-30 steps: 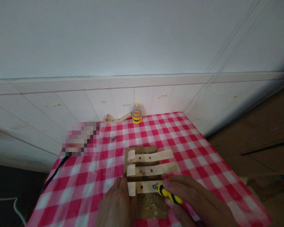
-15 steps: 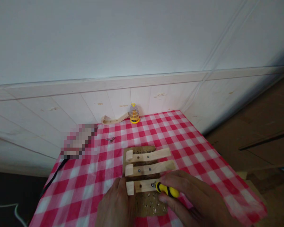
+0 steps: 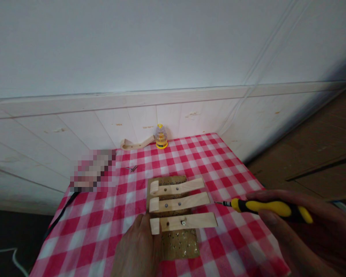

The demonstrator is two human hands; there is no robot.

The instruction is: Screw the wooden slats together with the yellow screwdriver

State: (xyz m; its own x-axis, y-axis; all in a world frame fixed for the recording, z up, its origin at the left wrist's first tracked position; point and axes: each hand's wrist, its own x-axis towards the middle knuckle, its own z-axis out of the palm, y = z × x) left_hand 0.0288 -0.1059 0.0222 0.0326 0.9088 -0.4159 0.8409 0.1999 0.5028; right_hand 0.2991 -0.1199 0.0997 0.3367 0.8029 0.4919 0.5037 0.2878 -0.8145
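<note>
My right hand [image 3: 288,219] grips a yellow-and-black screwdriver [image 3: 272,207], its thin tip pointing left over the cloth, apart from the wood. My left hand [image 3: 137,244] is closed at the curled left end of the nearest wooden hook [image 3: 200,221], by the board's edge; its fingertips are partly hidden. A screw [image 3: 183,222] stands in that hook's right hole, its head slightly raised; the left hole looks dark. Beyond it, a middle hook [image 3: 188,201] and a far hook [image 3: 190,186] each show two screw heads. All three lie across a brown, hole-marked board [image 3: 180,246].
A red-and-white checked cloth [image 3: 230,169] covers the table. Several loose screws [image 3: 132,168] lie at the left. Against the wall stand another wooden hook [image 3: 137,146] and a clear yellow-based bit case [image 3: 161,137]. A blurred-out item with a black strap [image 3: 65,207] lies at the left edge.
My right hand has drawn the screwdriver off the nearest hook's right hole and moved it to the right, uncovering the screw. My left hand stays at the hook's end.
</note>
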